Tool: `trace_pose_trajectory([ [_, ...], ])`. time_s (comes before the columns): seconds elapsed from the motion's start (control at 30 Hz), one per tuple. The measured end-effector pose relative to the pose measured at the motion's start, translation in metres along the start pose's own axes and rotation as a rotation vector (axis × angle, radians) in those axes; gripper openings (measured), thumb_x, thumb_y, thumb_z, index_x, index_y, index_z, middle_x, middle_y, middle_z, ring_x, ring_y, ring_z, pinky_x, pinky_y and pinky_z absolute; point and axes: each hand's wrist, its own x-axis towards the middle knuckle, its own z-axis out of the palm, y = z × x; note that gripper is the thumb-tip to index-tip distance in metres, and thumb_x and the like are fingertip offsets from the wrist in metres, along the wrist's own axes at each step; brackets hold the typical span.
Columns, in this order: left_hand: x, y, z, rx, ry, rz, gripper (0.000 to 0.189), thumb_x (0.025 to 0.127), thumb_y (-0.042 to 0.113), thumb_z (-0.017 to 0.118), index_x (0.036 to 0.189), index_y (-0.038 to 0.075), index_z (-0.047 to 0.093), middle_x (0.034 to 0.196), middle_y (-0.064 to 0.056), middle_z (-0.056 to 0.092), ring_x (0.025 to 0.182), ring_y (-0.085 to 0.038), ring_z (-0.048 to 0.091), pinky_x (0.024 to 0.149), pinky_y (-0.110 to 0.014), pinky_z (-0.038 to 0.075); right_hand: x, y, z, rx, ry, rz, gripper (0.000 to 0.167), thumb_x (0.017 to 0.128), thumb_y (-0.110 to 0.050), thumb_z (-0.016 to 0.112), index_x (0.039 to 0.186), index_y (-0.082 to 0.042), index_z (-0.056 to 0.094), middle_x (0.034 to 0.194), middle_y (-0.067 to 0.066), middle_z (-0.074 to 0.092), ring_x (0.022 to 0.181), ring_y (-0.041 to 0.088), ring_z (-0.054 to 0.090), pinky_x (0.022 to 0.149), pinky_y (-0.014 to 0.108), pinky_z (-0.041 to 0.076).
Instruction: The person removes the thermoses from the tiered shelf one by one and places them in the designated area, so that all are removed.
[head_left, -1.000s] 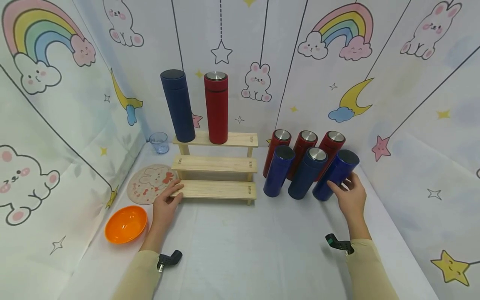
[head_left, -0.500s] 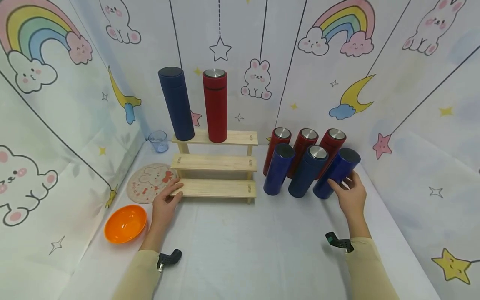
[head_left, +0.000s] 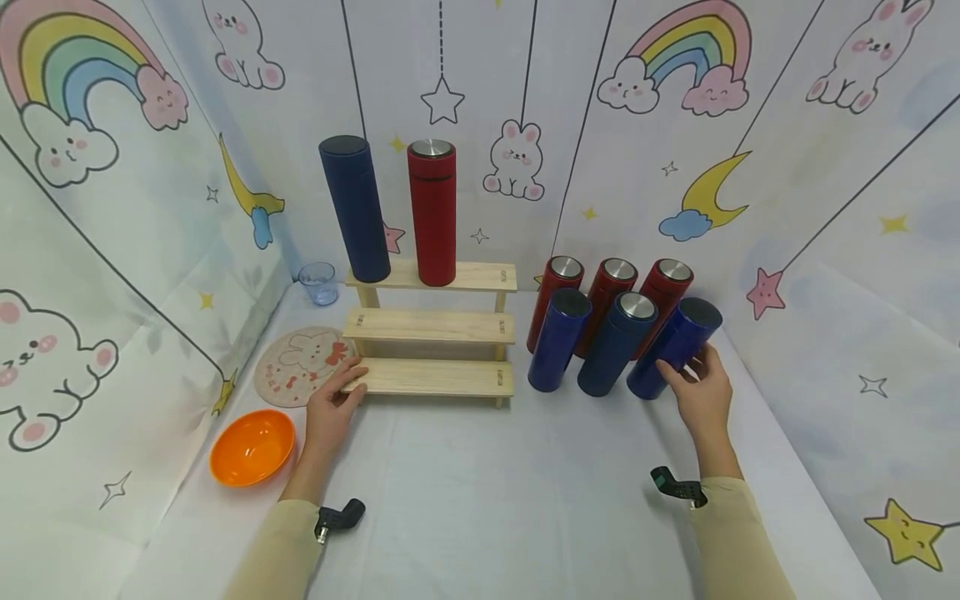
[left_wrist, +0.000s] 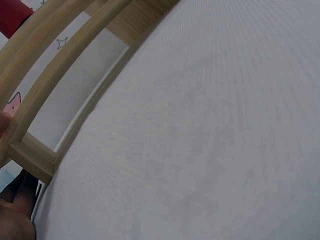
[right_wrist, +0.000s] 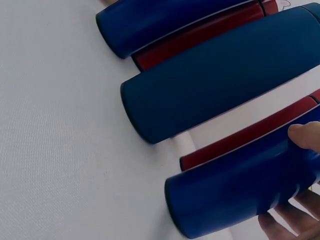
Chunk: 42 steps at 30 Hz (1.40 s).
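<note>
My right hand [head_left: 703, 392] holds a shiny blue thermos flask [head_left: 673, 350] at the right end of the front row. In the right wrist view the thumb [right_wrist: 306, 136] lies on one side of this flask and the fingers curl round the other. My left hand [head_left: 333, 404] grips the left end of the lowest board of a three-step wooden stand [head_left: 431, 379], fingers over the top and thumb at the front edge. Beside the held flask stand a dark blue flask [head_left: 611, 350] and another blue flask [head_left: 557, 346]. Behind these are three red flasks [head_left: 551, 308], partly hidden.
On the stand's top step a tall navy flask [head_left: 356, 212] and a red flask [head_left: 433, 217] stand upright. Left of the stand are a small clear glass [head_left: 319, 287], a round bunny mat [head_left: 281, 375] and an orange bowl [head_left: 251, 450]. A patterned cloth backdrop closes the back and sides.
The head view shifts slightly. Both hands, the flasks and the stand keep their places.
</note>
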Motion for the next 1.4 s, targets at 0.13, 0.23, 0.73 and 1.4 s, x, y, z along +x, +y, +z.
trace_pose_trajectory([
  [0.13,-0.001,0.0,0.001,-0.014,0.004,0.003,0.029,0.103,0.0,0.073,0.132,0.002,0.077,0.156,-0.008,0.06,0.151,-0.024,0.048,0.102,-0.01,0.045,0.0,-0.005,-0.003,-0.006,-0.003,-0.01,0.081,0.099,-0.029,0.083,0.166,-0.014,0.042,0.16,0.016,0.053,0.145,0.037,0.054,0.117,0.048,0.045],
  [0.23,-0.002,0.0,0.001,-0.017,0.007,-0.001,0.029,0.103,0.001,0.073,0.132,0.002,0.077,0.156,-0.007,0.06,0.151,-0.023,0.048,0.102,-0.01,0.045,0.001,-0.012,-0.007,0.009,0.013,-0.036,0.083,0.098,-0.028,0.083,0.168,-0.017,0.039,0.161,0.016,0.052,0.145,0.036,0.053,0.118,0.044,0.044],
  [0.73,0.001,0.003,0.001,0.02,-0.008,-0.008,0.029,0.105,0.004,0.072,0.133,0.004,0.076,0.158,-0.005,0.059,0.152,-0.023,0.046,0.102,-0.009,0.045,0.029,-0.092,-0.04,-0.002,0.13,-0.224,0.077,0.099,-0.017,0.081,0.166,-0.021,0.042,0.155,0.014,0.057,0.149,0.019,0.048,0.124,0.031,0.033],
  [1.4,-0.002,0.005,0.0,0.054,-0.001,-0.017,0.03,0.105,0.004,0.072,0.134,0.005,0.076,0.158,-0.005,0.059,0.15,-0.025,0.048,0.098,-0.009,0.045,0.031,-0.207,0.012,0.149,-0.074,-0.497,0.068,0.096,-0.003,0.081,0.158,-0.009,0.054,0.15,0.013,0.062,0.141,0.023,0.058,0.118,0.034,0.043],
])
